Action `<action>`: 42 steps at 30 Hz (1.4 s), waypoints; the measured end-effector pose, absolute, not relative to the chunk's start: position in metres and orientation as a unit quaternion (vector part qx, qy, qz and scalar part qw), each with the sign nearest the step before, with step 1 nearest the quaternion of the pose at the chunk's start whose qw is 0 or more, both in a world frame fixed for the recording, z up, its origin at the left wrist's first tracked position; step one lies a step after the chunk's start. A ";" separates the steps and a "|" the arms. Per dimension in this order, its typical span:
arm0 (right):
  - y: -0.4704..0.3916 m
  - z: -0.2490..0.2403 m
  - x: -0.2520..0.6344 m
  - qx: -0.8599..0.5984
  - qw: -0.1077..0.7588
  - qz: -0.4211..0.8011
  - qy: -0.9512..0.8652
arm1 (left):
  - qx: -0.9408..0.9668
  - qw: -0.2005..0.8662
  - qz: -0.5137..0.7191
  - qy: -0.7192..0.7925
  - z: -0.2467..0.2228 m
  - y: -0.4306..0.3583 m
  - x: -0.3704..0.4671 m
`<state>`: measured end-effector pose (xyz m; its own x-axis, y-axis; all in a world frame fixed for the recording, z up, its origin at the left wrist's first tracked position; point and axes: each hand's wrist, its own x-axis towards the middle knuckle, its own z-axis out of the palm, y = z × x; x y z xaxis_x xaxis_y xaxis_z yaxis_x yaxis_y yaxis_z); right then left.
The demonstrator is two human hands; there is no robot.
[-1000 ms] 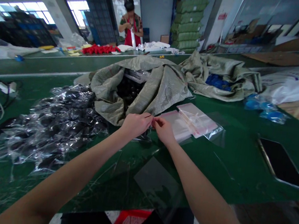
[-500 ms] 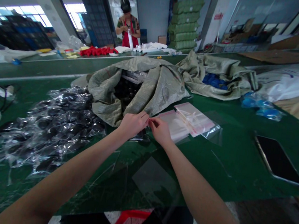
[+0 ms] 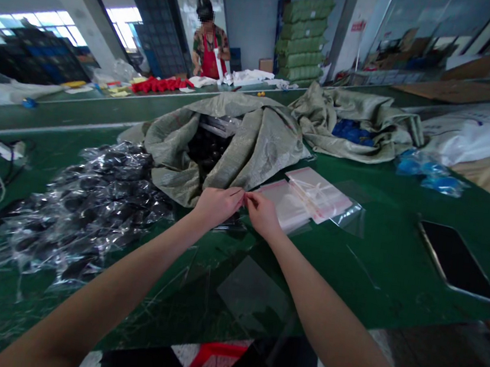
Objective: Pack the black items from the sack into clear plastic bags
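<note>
Closely, left hand (image 3: 219,205) and right hand (image 3: 265,214) meet, fingers (image 3: 252,197) pinched together by a clear packet (image 3: 233,225)

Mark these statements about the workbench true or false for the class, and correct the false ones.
1. The left hand and right hand are close together. True.
2. The phone lies right of both hands. True.
3. The sack nearest the hands is bright red. False: it is greyish green.
4. The wrapped pile lies left of the hands. True.
5. The phone rests on the wrapped pile. False: they lie apart.
6. The co-worker's apron is blue. False: it is red.
</note>
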<state>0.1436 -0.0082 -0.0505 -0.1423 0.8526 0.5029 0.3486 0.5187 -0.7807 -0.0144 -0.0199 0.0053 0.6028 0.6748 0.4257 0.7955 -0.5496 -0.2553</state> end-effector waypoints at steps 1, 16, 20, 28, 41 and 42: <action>-0.009 -0.050 0.144 -0.425 0.502 0.245 -0.712 | -0.869 0.217 -0.139 -0.423 0.005 -0.020 -0.014; -0.014 -0.043 0.143 -0.459 0.494 0.229 -0.702 | -0.841 0.169 -0.186 -0.479 0.004 -0.014 -0.011; -0.013 -0.045 0.143 -0.462 0.490 0.226 -0.704 | -0.823 0.152 -0.201 -0.508 0.001 -0.015 -0.007; -0.015 -0.044 0.142 -0.470 0.501 0.275 -0.672 | -0.766 0.116 -0.266 -0.574 0.002 -0.009 -0.008; -0.006 -0.056 0.134 -0.426 0.535 0.538 -0.492 | -0.301 -0.529 -0.682 -0.405 0.040 0.005 -0.087; -0.006 -0.055 0.135 -0.426 0.534 0.544 -0.487 | -0.313 -0.544 -0.663 -0.408 0.039 -0.001 -0.091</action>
<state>0.1348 -0.0055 -0.0551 -0.0661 0.9962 0.0574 -0.1656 0.0458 -0.9851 -0.0910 -0.0009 0.0392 -0.2109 0.9771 -0.0292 -0.4656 -0.0742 0.8819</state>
